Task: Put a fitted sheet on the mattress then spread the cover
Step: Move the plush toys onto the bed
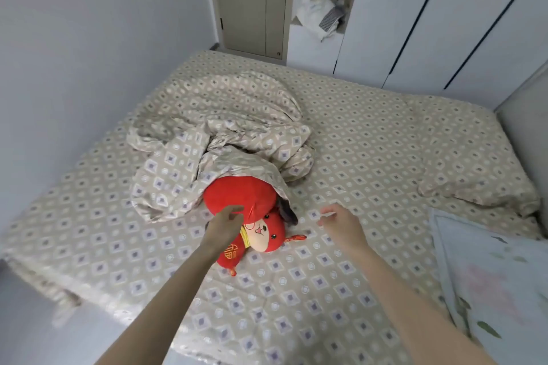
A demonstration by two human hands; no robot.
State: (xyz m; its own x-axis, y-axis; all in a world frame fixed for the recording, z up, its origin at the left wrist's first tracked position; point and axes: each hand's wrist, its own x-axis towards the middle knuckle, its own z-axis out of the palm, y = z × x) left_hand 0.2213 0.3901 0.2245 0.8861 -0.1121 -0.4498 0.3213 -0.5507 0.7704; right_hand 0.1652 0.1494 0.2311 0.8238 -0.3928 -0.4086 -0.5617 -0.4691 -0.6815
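The cover (219,127) lies crumpled in a heap on the left half of the bed, its long axis running from the far side near the wardrobe (444,24) down toward the person, and its near end draped over the red hat of a plush toy (237,192). Under it the fitted sheet (355,142), in the same beige diamond print, is stretched flat over the mattress. The left hand (226,224) hovers at the toy just below the cover's near edge, fingers loosely bent and holding nothing; I cannot tell if it touches. The right hand (341,224) hangs over bare sheet to the right of the heap, fingers relaxed and empty. A matching pillow (474,163) and a floral pillow (498,290) lie at the right
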